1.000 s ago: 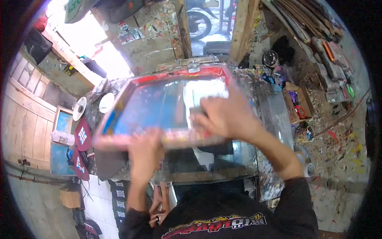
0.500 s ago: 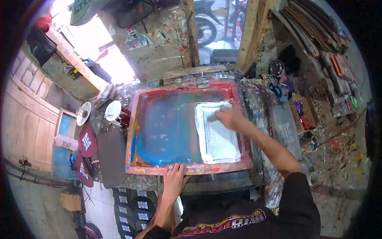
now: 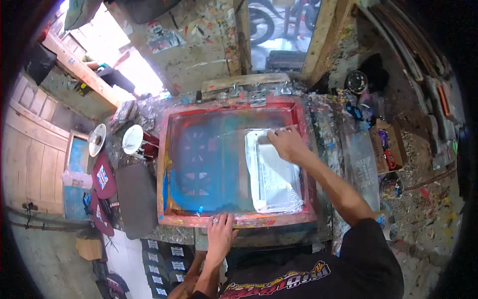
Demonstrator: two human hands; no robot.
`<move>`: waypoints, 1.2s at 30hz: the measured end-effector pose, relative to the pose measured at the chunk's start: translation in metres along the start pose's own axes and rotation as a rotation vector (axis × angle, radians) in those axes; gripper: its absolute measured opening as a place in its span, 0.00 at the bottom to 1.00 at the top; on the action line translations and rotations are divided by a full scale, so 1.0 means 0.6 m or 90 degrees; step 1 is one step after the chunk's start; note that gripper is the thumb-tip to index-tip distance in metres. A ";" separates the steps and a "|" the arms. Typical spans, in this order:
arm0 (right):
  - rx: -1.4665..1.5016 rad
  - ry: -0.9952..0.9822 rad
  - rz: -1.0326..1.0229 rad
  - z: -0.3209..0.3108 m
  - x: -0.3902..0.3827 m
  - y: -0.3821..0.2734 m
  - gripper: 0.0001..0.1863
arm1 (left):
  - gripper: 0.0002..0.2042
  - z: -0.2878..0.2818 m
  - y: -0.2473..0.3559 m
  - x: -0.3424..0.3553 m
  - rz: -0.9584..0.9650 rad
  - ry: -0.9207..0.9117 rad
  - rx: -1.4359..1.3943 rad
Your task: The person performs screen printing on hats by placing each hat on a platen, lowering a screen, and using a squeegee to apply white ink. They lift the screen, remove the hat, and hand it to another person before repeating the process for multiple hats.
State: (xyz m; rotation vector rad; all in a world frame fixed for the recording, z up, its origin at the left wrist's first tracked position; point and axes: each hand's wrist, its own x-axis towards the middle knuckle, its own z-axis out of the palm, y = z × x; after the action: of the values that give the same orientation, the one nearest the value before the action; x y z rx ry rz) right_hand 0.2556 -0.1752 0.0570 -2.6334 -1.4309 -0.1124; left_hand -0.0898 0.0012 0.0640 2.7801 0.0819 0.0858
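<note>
A wooden screen-printing frame (image 3: 163,174), stained pink and red, lies on the worktable before me. Its mesh (image 3: 214,154) is mostly blue, with faint flag-like patterns on the left. White ink (image 3: 253,184) borders a pale rectangle on the right side, and a light design shows within it. My right hand (image 3: 289,143) is closed at the far end of this rectangle, around what looks like a small squeegee, mostly hidden by the fingers. My left hand (image 3: 220,230), wearing a ring, grips the near rail with its fingers over the top.
Left of the frame stand an inky white-topped container (image 3: 133,139), a dark flat board (image 3: 135,202) and maroon cap panels (image 3: 103,175) with flag prints. Several printed dark panels (image 3: 178,264) lie below the table. At right is a cardboard box (image 3: 393,162) with red-handled scissors.
My right hand, blurred before, is now sharper and stays near the far end of the white ink. Flag patterns in the blue mesh show more clearly. The view has shifted slightly.
</note>
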 end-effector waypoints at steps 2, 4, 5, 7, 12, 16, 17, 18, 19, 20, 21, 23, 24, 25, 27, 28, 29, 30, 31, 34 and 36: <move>0.035 -0.044 0.000 -0.006 -0.059 -0.062 0.15 | 0.25 -0.007 -0.006 -0.005 -0.027 -0.038 0.018; 0.079 -0.104 0.004 -0.031 -0.127 -0.127 0.15 | 0.24 -0.009 -0.015 -0.009 -0.021 -0.045 0.033; 0.103 -0.137 -0.002 -0.045 -0.150 -0.156 0.14 | 0.24 -0.008 -0.023 -0.008 -0.028 -0.057 0.034; 0.131 -0.139 -0.004 -0.057 -0.209 -0.194 0.13 | 0.24 -0.008 -0.025 -0.006 -0.035 -0.079 0.030; 0.004 -0.024 -0.020 -0.084 -0.260 -0.229 0.14 | 0.22 -0.034 -0.017 0.020 0.029 -0.042 0.071; -0.005 0.201 0.127 -0.194 -0.239 -0.283 0.26 | 0.23 -0.181 0.003 0.033 0.070 -0.003 0.078; -0.036 0.242 0.119 -0.227 -0.229 -0.281 0.26 | 0.23 -0.221 0.011 0.050 0.081 0.039 0.064; -0.064 0.275 0.116 -0.257 -0.211 -0.270 0.27 | 0.24 -0.251 0.020 0.068 0.093 0.072 0.048; -0.087 0.305 0.117 -0.284 -0.191 -0.256 0.28 | 0.23 -0.285 0.036 0.091 0.109 0.126 0.077; -0.101 0.353 0.081 -0.319 -0.161 -0.232 0.28 | 0.22 -0.306 0.044 0.116 0.131 0.183 0.111; -0.093 0.372 0.061 -0.346 -0.119 -0.217 0.29 | 0.23 -0.289 0.037 0.131 0.134 0.414 0.078; -0.080 0.377 0.049 -0.421 -0.053 -0.194 0.32 | 0.25 -0.210 0.055 0.158 0.102 0.696 0.034; -0.087 0.315 0.101 -0.455 -0.028 -0.181 0.27 | 0.26 -0.160 0.068 0.171 0.063 0.739 0.019; -0.109 0.249 0.165 -0.482 -0.008 -0.151 0.22 | 0.28 -0.093 0.097 0.190 -0.010 0.595 0.010; -0.239 0.289 -0.001 -0.511 0.034 -0.102 0.18 | 0.33 0.020 0.111 0.183 -0.175 0.334 0.041; -0.301 0.314 -0.092 -0.524 0.058 -0.085 0.17 | 0.31 0.079 0.089 0.158 -0.217 0.302 0.037; -0.260 0.285 -0.047 -0.538 0.086 -0.077 0.16 | 0.29 0.122 0.070 0.130 -0.261 0.270 0.030; -0.222 0.249 -0.005 -0.549 0.113 -0.070 0.17 | 0.26 0.143 0.067 0.116 -0.243 0.242 -0.021; -0.165 0.209 0.015 -0.548 0.144 -0.079 0.18 | 0.24 0.155 0.059 0.082 -0.251 0.217 -0.061; -0.100 0.205 -0.039 -0.566 0.190 -0.014 0.22 | 0.18 0.116 0.047 0.026 -0.287 0.205 -0.297; -0.044 0.158 0.038 -0.621 0.202 0.026 0.25 | 0.20 0.102 -0.033 -0.050 -0.376 0.281 -0.468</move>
State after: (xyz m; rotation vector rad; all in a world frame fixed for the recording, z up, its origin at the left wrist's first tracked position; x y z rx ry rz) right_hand 0.3354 -0.1432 0.4395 -2.6014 -1.2868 -0.4717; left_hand -0.1164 -0.0037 -0.0020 1.8733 0.7951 0.4670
